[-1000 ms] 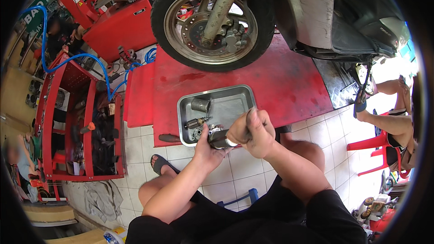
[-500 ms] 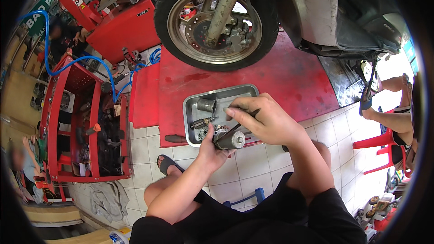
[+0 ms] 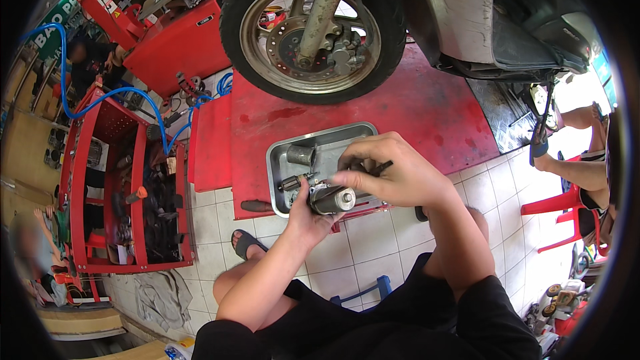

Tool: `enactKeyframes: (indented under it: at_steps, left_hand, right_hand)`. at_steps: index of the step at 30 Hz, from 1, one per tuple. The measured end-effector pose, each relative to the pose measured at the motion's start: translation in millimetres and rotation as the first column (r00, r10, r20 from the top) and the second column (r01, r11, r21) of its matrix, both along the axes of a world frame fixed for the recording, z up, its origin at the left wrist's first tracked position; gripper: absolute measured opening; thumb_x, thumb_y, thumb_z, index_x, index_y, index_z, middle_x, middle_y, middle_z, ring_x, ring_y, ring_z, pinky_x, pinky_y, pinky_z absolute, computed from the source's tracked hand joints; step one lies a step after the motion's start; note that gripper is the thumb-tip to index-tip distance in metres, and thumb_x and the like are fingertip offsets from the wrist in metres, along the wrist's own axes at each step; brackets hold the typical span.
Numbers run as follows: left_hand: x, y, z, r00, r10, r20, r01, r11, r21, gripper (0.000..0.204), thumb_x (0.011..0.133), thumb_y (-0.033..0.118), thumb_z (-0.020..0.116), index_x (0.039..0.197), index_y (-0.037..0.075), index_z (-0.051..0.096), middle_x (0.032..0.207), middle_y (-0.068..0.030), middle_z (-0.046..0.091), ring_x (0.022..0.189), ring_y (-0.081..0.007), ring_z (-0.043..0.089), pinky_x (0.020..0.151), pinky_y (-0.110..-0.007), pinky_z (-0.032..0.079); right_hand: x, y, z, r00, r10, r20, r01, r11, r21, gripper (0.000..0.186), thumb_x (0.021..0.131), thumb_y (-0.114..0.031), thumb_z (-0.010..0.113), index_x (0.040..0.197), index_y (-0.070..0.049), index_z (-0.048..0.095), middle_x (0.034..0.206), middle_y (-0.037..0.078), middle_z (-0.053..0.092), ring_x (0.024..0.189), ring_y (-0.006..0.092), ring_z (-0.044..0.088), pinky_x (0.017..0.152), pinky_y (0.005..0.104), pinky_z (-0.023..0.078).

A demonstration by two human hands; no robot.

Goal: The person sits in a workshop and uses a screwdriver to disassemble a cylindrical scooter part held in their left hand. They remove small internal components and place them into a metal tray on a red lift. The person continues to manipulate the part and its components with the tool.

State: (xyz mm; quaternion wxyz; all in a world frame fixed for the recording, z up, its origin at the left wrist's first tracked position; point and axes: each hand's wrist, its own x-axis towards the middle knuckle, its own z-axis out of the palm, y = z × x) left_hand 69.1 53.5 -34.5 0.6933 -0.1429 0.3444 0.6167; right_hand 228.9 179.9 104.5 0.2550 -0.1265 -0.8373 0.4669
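My left hand [image 3: 308, 220] is closed around a cylindrical electric motor [image 3: 340, 201], dark-sided with a bright metal end cap facing right. Close above it, my right hand [image 3: 393, 170] is curled with thumb and fingers pinched on a slim dark tool [image 3: 382, 168]. One end of this tool sticks out to the right of the fingers; its tip is hidden. Both hands work at the near edge of a metal tray [image 3: 323, 133]. Inside the tray lie a hollow metal cylinder [image 3: 302, 155] and a motor armature [image 3: 292, 183], with smaller metal parts partly covered by my left hand.
The tray rests on a red platform [image 3: 440, 120], beneath a scooter's front wheel [image 3: 310, 40]. A dark handle [image 3: 256, 206] lies left of the tray. Leftward stands a red tool cart [image 3: 140, 193] with a blue hose [image 3: 110, 93]. Another person's legs [image 3: 573, 167] and a red stool [image 3: 557, 207] are at right.
My right hand has shifted slightly left and down, closer to the motor, and the dark tool has changed its angle. My left hand keeps hold of the motor, which has moved slightly up and left.
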Motion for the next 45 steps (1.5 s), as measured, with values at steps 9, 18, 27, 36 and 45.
enactKeyframes:
  at_steps: [9,18,27,36,45]
  left_hand:
    - [-10,35,-5,0.997,0.035,-0.075,-0.038,0.998,-0.046,0.056,0.102,0.06,0.043,0.12,0.009,0.057,0.125,-0.0158,0.063,0.122,-0.0323,0.059,0.109,-0.054,0.042]
    - [-6,58,-18,0.989,0.04,-0.139,-0.024,0.993,0.111,0.064,0.105,0.059,0.033,0.141,0.007,0.043,0.143,-0.0158,0.05,0.133,-0.0322,0.05,0.115,-0.051,0.04]
    - [9,82,-16,0.986,0.088,-0.143,-0.065,0.985,0.162,0.064,0.105,0.058,0.034,0.143,0.006,0.042,0.145,-0.0151,0.05,0.137,-0.0312,0.047,0.118,-0.052,0.035]
    - [21,98,-12,0.993,0.1,-0.069,-0.089,0.985,0.148,0.061,0.106,0.056,0.031,0.142,0.009,0.046,0.145,-0.0135,0.051,0.138,-0.0314,0.046,0.118,-0.056,0.033]
    - [27,97,-11,0.992,0.086,-0.088,-0.072,0.987,0.147,0.065,0.105,0.058,0.031,0.14,0.006,0.047,0.143,-0.016,0.052,0.137,-0.0321,0.047,0.118,-0.055,0.034]
  right_hand:
    - [9,23,-28,0.999,-0.017,0.028,0.019,0.998,-0.059,0.017,0.088,-0.013,0.076,0.094,0.002,0.071,0.065,0.004,0.056,0.059,0.0103,0.048,0.054,0.0274,0.038]
    - [4,24,-57,0.961,-0.276,-0.012,0.241,0.86,-0.449,0.03,0.087,-0.023,0.076,0.102,0.002,0.074,0.079,0.015,0.072,0.073,0.0184,0.068,0.069,0.0314,0.052]
    - [14,45,-73,0.974,-0.222,0.049,0.227,0.945,-0.233,0.027,0.082,-0.022,0.076,0.097,0.0,0.073,0.077,0.012,0.07,0.065,0.0197,0.063,0.066,0.0305,0.05]
    - [20,52,-73,0.968,-0.25,-0.021,0.243,0.956,-0.165,0.024,0.089,-0.018,0.074,0.097,0.004,0.068,0.071,0.005,0.066,0.065,0.0097,0.06,0.062,0.0279,0.048]
    - [22,43,-66,0.922,-0.372,0.109,0.385,0.84,-0.382,0.026,0.07,-0.011,0.064,0.091,0.0,0.074,0.067,0.012,0.067,0.062,0.0199,0.064,0.063,0.0342,0.051]
